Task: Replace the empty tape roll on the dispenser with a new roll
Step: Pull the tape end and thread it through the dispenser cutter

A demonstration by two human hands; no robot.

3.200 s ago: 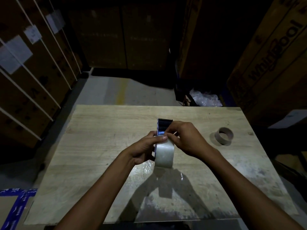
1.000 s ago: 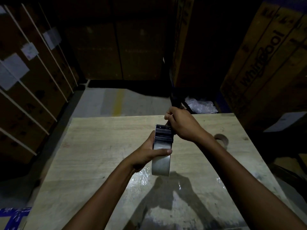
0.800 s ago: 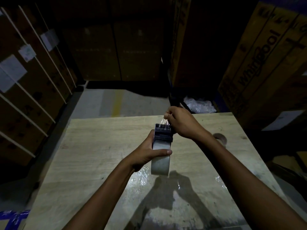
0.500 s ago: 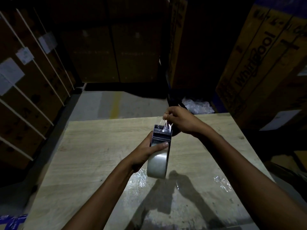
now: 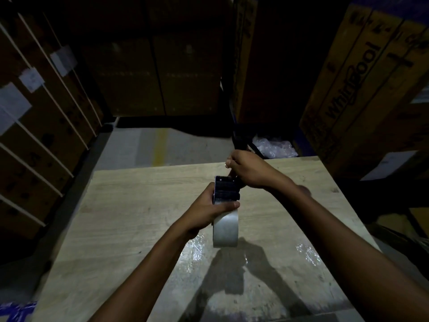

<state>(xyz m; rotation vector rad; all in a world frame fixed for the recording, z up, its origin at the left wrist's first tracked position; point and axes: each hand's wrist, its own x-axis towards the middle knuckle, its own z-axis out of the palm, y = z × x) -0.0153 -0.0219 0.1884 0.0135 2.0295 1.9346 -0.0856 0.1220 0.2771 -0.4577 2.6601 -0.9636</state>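
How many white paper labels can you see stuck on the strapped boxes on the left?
3: one label highest, one below-left of it, and the largest at the left edge. More may hide in the dark.

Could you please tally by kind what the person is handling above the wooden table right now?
Tape dispensers: 1, the dispenser held by the left hand
Tape rolls: 1, the new roll mounted on it
Hands: 2, counting the right hand at the toothed end
Total: 4

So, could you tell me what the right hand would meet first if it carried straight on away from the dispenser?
Probably nothing soon: the right hand points past the table's far edge; the plastic wrap lies beyond, depth unclear.
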